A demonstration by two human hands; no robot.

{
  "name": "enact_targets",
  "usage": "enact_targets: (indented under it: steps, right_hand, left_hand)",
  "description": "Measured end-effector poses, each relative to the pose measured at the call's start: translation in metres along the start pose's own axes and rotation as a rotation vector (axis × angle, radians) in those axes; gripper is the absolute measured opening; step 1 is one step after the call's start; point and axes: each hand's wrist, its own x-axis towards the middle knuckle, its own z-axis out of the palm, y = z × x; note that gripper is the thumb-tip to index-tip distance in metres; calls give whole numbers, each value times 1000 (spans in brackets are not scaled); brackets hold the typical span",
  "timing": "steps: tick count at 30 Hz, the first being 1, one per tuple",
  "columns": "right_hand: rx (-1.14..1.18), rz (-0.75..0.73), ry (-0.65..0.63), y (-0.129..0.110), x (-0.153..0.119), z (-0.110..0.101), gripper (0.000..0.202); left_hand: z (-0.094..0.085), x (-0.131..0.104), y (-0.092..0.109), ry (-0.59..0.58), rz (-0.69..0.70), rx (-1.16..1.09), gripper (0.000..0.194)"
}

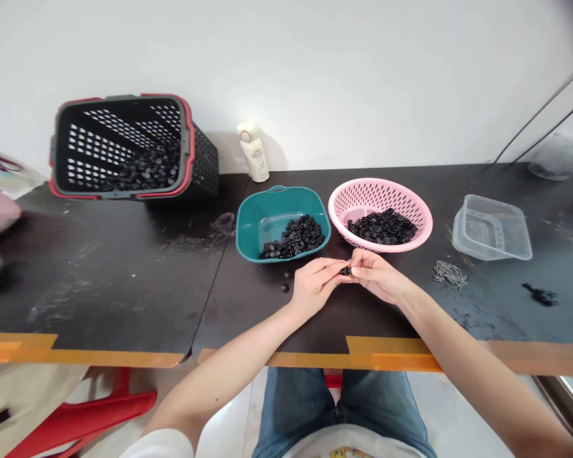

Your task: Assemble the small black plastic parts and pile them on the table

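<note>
My left hand (316, 283) and my right hand (376, 275) meet over the black table, just in front of the pink basket. Pinched between their fingertips is a small round black part (346, 271), partly hidden by the fingers. To the left, a teal basin (253, 219) holds a heap of black disc-shaped parts (298, 235). Black ring-like pieces (386, 227) fill the bottom of the pink basket (413, 202). Two loose black discs (285, 288) lie on the table beside my left hand.
A black and red crate (203, 159) with black parts inside tilts at the back left. Near the wall stands a white bottle (255, 156). At right are a clear plastic tub (499, 232), a pile of thin grey pins (449, 274) and a small black cluster (540, 295). Orange tape (386, 353) lines the table's front edge.
</note>
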Motion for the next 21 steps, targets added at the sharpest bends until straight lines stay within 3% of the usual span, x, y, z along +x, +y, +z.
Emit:
enact_targets:
  steps: [13,21]
  right_hand:
    - [38,-45,25,7,1,8,42]
    - [1,-146,138,15,1,19,51]
  left_hand:
    - [0,-1,0,24,58,7,26]
    - [1,-1,-3,28,-3,-20,23]
